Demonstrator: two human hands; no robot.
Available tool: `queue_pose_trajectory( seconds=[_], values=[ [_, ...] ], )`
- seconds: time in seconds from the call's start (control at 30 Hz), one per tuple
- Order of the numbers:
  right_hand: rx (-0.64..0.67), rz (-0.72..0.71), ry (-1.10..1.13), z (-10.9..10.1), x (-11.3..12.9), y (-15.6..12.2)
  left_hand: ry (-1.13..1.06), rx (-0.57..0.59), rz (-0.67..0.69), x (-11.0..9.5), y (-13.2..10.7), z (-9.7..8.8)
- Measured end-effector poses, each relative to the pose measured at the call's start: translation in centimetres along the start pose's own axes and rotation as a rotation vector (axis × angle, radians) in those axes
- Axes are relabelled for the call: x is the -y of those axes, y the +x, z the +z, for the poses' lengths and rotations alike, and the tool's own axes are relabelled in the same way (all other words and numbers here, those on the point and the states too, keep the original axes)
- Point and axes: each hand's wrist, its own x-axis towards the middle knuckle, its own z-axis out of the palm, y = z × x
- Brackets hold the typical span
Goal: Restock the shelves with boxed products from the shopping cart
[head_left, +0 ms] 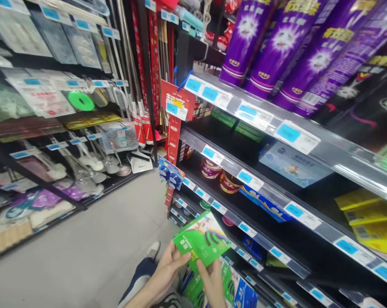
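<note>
A flat green box of mosquito coils (203,238), with a dark coil and a rainbow pictured on its front, is held up between both hands at bottom centre. My left hand (172,260) grips its near left corner, the thumb lying on the front. On the near edge my right hand (212,279) is closed, its thumb also over the front. Below the hands are similar green boxes (228,278) and a blue package (245,295), partly covered by my right hand and wrist. What they rest in cannot be made out.
Shelving with price labels (254,115) runs along the right, bearing purple spray cans (245,47), a light blue box (293,164), round tubs (228,182) and yellow packets (370,220). A red sign strip (173,137) marks its end. Across the grey floor (93,244) hang kitchen utensils (81,160).
</note>
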Motion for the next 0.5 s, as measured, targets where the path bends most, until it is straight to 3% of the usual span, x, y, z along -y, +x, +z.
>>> queue_pose_trajectory(
  seconds=[0.13,0.3,0.37,0.43,0.5],
  values=[
    [-0.086,-0.012,-0.143,-1.7,2.7,1.6,0.075,0.15,-0.005,-3.7,1.5,0.5],
    [-0.099,-0.225,-0.313,-0.7,10.3,3.9,0.148,0.424,-0.018,-8.4,3.8,0.8],
    [-0.201,-0.402,-0.549,0.9,14.0,4.7,0.101,0.472,-0.031,-9.5,4.5,0.9],
    [-0.292,-0.689,-0.899,2.8,17.4,5.2,0.025,0.472,-0.067,-10.3,5.0,1.0],
    [-0.138,-0.937,-1.26,4.7,20.3,5.3,-0.016,0.434,-0.087,-11.2,5.1,0.9]
  ],
)
